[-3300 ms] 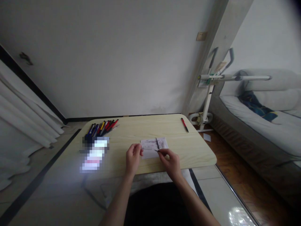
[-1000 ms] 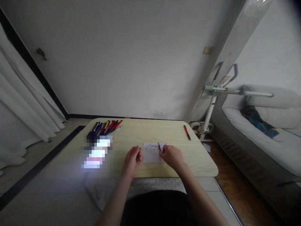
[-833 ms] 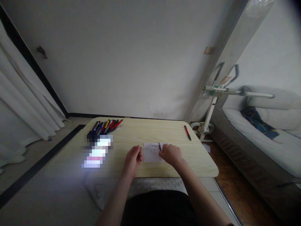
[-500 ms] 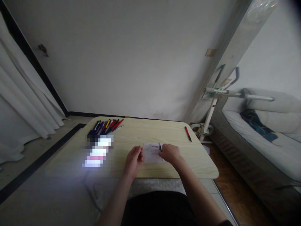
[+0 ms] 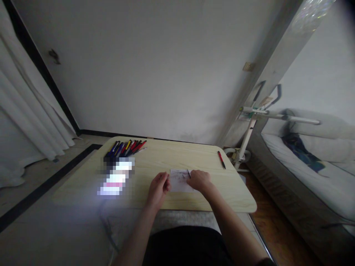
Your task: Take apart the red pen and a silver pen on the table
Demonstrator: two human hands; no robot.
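Observation:
A small white sheet of paper (image 5: 179,181) with scribbled marks lies on the pale wooden table (image 5: 155,162) in front of me. My right hand (image 5: 200,180) rests on the paper's right side, fingers closed round a dark pen (image 5: 188,173) whose end sticks up past the knuckles. My left hand (image 5: 158,187) sits curled at the paper's left edge, fingertips touching it and pressed together.
A bunch of several red, blue and yellow pens (image 5: 126,147) lies at the table's far left, beside a blurred patch. A single red pen (image 5: 221,159) lies at the far right. A white exercise machine (image 5: 251,125) and a grey sofa (image 5: 313,155) stand to the right.
Compared with 3.3 s ago my right hand has moved up over the paper's right part, covering it. Over the last second both hands stay nearly still while the view tilts slightly.

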